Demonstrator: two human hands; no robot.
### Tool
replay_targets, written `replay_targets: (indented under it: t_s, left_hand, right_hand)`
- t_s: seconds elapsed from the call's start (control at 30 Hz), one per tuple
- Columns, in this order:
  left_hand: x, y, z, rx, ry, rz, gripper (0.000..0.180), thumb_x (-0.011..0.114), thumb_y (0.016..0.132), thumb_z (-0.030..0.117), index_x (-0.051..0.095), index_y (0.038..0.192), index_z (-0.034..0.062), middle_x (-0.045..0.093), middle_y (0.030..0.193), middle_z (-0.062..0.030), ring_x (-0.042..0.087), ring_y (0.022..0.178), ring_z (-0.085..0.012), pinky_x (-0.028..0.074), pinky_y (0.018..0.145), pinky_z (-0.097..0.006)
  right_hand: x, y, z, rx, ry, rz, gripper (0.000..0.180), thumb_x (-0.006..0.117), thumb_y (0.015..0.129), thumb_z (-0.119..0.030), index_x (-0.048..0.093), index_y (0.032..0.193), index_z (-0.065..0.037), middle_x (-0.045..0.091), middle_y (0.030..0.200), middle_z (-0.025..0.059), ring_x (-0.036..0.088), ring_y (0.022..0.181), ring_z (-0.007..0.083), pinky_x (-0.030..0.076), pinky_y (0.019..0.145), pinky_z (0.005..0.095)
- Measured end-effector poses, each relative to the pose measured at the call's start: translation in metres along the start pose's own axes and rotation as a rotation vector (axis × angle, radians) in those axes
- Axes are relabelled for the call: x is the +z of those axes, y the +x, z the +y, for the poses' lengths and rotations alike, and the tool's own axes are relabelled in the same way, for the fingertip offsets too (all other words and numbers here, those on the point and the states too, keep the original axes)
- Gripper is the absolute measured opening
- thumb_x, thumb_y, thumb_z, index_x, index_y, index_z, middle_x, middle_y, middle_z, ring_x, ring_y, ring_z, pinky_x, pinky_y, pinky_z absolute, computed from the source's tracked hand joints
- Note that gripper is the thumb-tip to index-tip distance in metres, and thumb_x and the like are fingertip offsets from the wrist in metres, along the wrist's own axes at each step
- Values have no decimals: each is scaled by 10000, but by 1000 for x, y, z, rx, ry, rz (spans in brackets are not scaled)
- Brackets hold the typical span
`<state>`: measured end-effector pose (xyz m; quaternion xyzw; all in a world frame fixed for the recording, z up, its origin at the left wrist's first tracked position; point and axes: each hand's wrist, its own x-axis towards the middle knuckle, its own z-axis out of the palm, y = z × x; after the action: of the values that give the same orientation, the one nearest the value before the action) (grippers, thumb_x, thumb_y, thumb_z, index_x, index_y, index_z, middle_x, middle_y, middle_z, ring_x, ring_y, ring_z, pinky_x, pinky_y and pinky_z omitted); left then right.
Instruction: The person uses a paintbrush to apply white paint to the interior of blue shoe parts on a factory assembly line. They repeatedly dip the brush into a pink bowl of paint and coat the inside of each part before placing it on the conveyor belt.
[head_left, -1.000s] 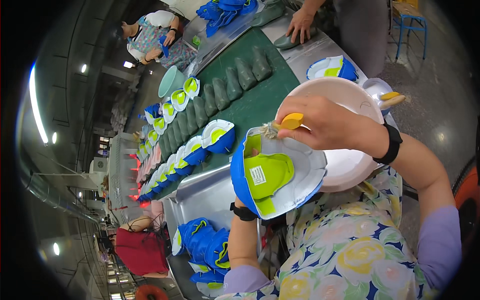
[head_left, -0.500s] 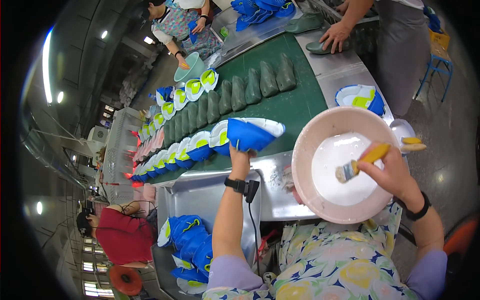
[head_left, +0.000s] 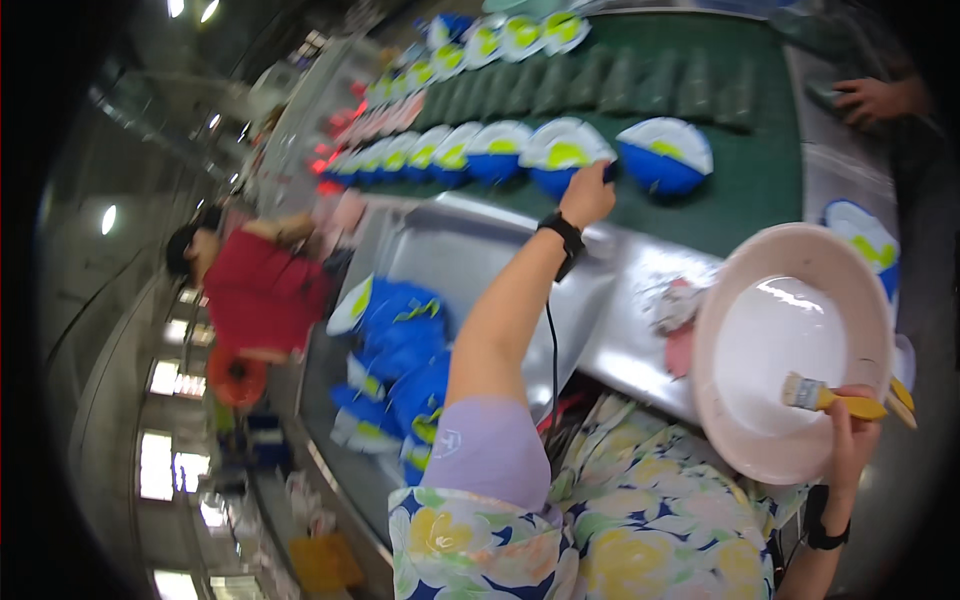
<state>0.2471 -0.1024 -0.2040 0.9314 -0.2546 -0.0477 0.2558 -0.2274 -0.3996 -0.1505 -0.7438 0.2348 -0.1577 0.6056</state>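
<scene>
My left hand [head_left: 588, 193] reaches over the green belt. Its closed fingers are at the lower right edge of a blue and white shoe upper [head_left: 566, 148] with a yellow-green patch; blur softens the exact grip. Just right of it lies another shoe upper [head_left: 664, 156], apart from my fingers. My right hand [head_left: 852, 435] grips a paintbrush [head_left: 832, 398] by its yellow handle, bristles pointing left over the white liquid [head_left: 765, 345]. This liquid fills the bottom of a pale pink basin [head_left: 725, 440].
Dark green shoe lasts [head_left: 610, 85] line the belt [head_left: 755, 200] between rows of uppers. A metal tray [head_left: 470, 250] holds piled blue uppers [head_left: 400, 340]. A pinkish rag [head_left: 680, 330] lies beside the basin. A co-worker's hand [head_left: 868, 102] is far right; a person in red [head_left: 262, 290] is left.
The view has swung left. My left hand has gone from holding an upper up near the basin to belt level. The brush has shifted toward the basin's right side, its bristles still pointing left.
</scene>
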Motion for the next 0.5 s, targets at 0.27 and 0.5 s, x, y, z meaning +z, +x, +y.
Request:
replay_targets:
  t_s: [0.27, 0.5]
  left_hand:
    - [-242, -222, -152, -524, 757, -3, 1003, 832, 693, 541, 423, 1498, 104, 530, 1405, -294, 493, 1321, -446, 419, 1090, -512]
    - [-221, -333, -225, -968, 566, 107, 700, 764, 723, 331, 575, 1391, 244, 475, 1434, -99, 519, 1296, -343, 387, 1106, -524]
  right_hand:
    - [10, 1, 4, -71, 10, -14, 124, 620, 980, -93, 596, 1068, -8, 558, 1062, 38, 562, 925, 113, 447, 855, 248]
    - [22, 2, -9, -126, -52, -5, 60, 642, 926, -44, 622, 970, -8, 601, 937, 38, 573, 900, 122, 438, 843, 255]
